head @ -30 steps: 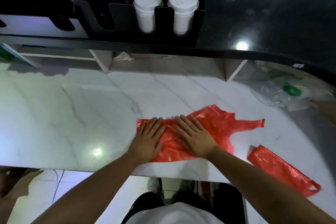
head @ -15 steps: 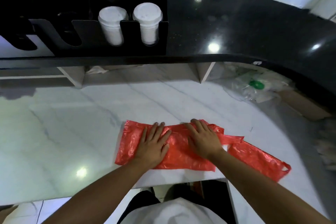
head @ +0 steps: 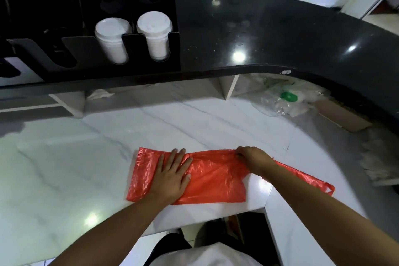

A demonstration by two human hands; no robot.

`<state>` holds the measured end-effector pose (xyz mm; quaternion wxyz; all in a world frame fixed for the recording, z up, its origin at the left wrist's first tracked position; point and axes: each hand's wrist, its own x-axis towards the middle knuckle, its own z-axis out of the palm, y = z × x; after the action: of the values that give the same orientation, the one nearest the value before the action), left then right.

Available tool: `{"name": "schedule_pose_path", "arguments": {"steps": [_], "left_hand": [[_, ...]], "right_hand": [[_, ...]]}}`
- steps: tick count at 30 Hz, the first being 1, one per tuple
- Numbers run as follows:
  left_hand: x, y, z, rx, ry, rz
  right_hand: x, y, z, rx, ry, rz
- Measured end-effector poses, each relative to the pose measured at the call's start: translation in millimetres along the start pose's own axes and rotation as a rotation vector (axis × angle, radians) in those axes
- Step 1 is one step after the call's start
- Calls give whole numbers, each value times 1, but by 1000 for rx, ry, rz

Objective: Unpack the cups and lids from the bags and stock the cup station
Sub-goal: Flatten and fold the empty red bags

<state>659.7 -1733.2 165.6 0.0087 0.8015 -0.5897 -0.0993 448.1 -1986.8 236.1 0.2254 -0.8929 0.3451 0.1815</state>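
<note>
Red bag point(head: 216, 177): flattened on the white marble surface point(head: 75, 157), lower centre of the frame, close to the near edge.
Left hand point(head: 172, 177): lies palm down on the left part of the red bag, fingers point(head: 175, 156) straight and slightly spread, pressing the plastic flat.
Right hand point(head: 253, 158): at the bag's upper right edge, its fingers curled and pinching the plastic there.
Second red bag point(head: 306, 179): a narrow strip running down to the right from under the right forearm, its handle loop at the far end; whether it touches the first bag cannot be told.
Cup holder point(head: 90, 54): black, upper left of the frame, standing on the raised black counter point(head: 280, 39).
Cup stacks: two white lidded stacks side by side in the holder's two right slots, the left stack point(head: 112, 39) and the right stack point(head: 155, 32); the slots further left look dark.
Clear plastic bag point(head: 302, 103): crumpled with a green round mark, right of centre, tucked under the overhang of the black counter, well apart from the hands.
Person: stands at the bottom edge, both forearms reaching up into the frame.
</note>
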Motion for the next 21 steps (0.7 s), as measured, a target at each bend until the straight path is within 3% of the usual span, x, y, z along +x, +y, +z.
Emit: {"name": "schedule_pose_path", "arguments": {"steps": [3, 8, 10, 15, 18, 21], "left_hand": [[-2, 1, -4, 1, -15, -44], [-15, -3, -1, -18, -5, -194], [-18, -1, 0, -3, -14, -198], [-16, 8, 1, -16, -17, -246], [-17, 8, 0, 2, -19, -282], [-22, -1, 1, -16, 20, -273]], "right_hand": [[9, -2, 1, -260, -12, 65], [12, 3, 19, -535, 339, 107], [11, -13, 18, -524, 357, 64], [5, -114, 44, -253, 218, -277], [6, -145, 86, -181, 197, -288], [6, -132, 109, -187, 196, -242]]}}
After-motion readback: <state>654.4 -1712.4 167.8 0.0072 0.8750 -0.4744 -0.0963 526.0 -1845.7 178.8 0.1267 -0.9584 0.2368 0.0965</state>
